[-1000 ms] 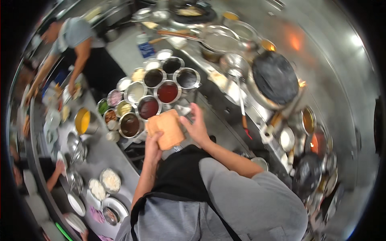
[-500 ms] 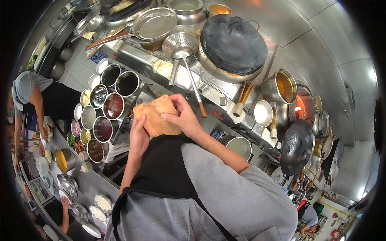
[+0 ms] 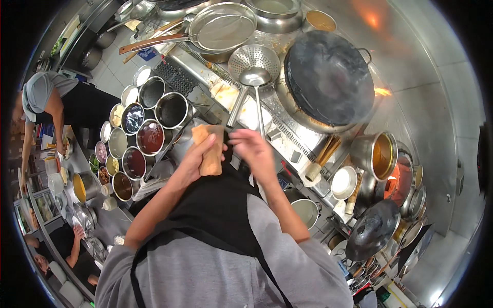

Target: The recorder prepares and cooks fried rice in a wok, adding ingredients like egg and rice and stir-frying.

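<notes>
My left hand [image 3: 191, 163] is closed round a folded orange-tan cloth [image 3: 213, 154], held upright in front of my black apron. Some of its fingertips show past the cloth's right edge. My right hand [image 3: 254, 153] is apart from the cloth, a little to its right, with its fingers loosely stretched out and slightly blurred. Just beyond it, the handle of a metal ladle [image 3: 255, 77] slants down. The ladle's bowl rests on a perforated skimmer [image 3: 246, 57] at the stove's edge. A black wok [image 3: 328, 82] on the burner gives off smoke.
Steel pots of sauces [image 3: 150, 137] crowd the left counter. Right of the wok stand a bamboo brush [image 3: 324, 156], a white bowl [image 3: 344, 183] and a pot of amber liquid [image 3: 384, 156]. Flame [image 3: 382, 92] shows beside the wok. A co-worker [image 3: 51, 97] bends at the far left.
The cloth, held open in both hands before, is now folded in my left hand alone. My right hand has let go and moved right. Smoke and flame now show at the wok.
</notes>
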### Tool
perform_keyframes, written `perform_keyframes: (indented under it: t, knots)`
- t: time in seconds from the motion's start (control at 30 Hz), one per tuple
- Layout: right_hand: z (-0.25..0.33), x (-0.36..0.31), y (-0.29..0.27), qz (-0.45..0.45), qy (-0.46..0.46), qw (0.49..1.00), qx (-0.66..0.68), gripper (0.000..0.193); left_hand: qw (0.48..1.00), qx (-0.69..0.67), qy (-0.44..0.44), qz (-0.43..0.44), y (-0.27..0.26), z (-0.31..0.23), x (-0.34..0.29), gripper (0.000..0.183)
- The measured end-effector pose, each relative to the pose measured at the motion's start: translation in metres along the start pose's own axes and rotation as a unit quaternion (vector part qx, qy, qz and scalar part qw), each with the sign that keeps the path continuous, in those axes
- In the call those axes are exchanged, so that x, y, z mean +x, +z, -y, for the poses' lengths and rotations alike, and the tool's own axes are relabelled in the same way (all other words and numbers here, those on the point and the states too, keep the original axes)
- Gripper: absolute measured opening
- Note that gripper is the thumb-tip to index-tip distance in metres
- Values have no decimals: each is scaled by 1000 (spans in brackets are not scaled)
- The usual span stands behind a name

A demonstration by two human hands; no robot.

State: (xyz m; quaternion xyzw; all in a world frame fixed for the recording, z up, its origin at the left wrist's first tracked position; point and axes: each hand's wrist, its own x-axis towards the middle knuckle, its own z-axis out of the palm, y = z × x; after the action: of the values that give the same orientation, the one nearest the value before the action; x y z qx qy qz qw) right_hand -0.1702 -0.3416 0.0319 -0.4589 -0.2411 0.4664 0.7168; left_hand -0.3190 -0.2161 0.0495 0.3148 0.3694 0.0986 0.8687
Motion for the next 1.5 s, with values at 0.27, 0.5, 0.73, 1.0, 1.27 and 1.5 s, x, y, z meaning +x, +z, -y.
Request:
perform_keyframes:
  t: [0.27, 0.5, 0.73, 1.0, 1.27, 1.5]
  knots:
    - [-131, -35, -136, -193, 199, 847, -453, 35, 991, 129, -2, -23, -35, -3, 143, 43]
    - [15, 88, -41, -261, 205, 919, -214, 24, 980, 172, -65, 81, -65, 20, 203, 46]
    - [70, 353, -99, -244, 7, 903, -353, 20, 961, 190, -127, 156, -79, -7, 202, 55]
    - [106, 414, -141, -135, 205, 868, 431, 23, 961, 239, -88, 109, -87, -71, 168, 71]
    - [164, 319, -108, -103, 199, 878, 423, 21, 978, 134, -108, 118, -89, -100, 160, 52]
    - [139, 245, -72, -267, 200, 872, -359, 10, 978, 146, -96, 117, -93, -93, 167, 51]
